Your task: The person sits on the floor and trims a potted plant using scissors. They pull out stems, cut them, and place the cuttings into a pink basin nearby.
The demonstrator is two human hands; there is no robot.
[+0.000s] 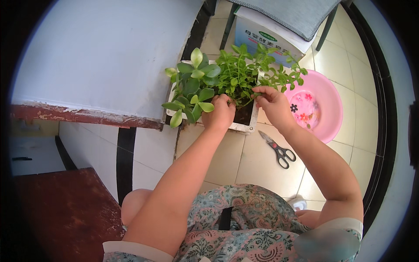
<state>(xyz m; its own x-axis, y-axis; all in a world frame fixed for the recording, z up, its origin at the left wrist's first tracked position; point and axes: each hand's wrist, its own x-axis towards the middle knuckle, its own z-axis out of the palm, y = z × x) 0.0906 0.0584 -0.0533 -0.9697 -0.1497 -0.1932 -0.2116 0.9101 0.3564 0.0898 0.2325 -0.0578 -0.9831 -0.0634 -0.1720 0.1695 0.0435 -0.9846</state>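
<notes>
The person's patterned dress (244, 205) fills the near edge, its wearer low over the tiled floor (222, 161). Ahead lie black-handled scissors (279, 150), blades toward the planter (242, 127). They sit below the right forearm; a foot or a dropped arm could knock them, with the points as the hazard.

The left hand (219, 112) is at the planter's front edge, between the broad-leaved plant (191, 85) and the small-leaved plant (235, 70). Its fingers curl among the stems, but I cannot tell whether they grip anything. Leaning left, this hand could bend or snap the thick leaves beside it.

The right hand (276, 108) pinches a bit of green between thumb and forefinger at the right side of the small-leaved plant, which stands in the planter behind both hands. The stems look thin, so a hard tug could tear them or lift roots from the dark soil (241, 114).

To the right, long stems lean toward the pink basin (334, 109); a sideways pull could catch them on its rim. Farthest off are a box (270, 35) and a grey cloth (297, 15).
</notes>
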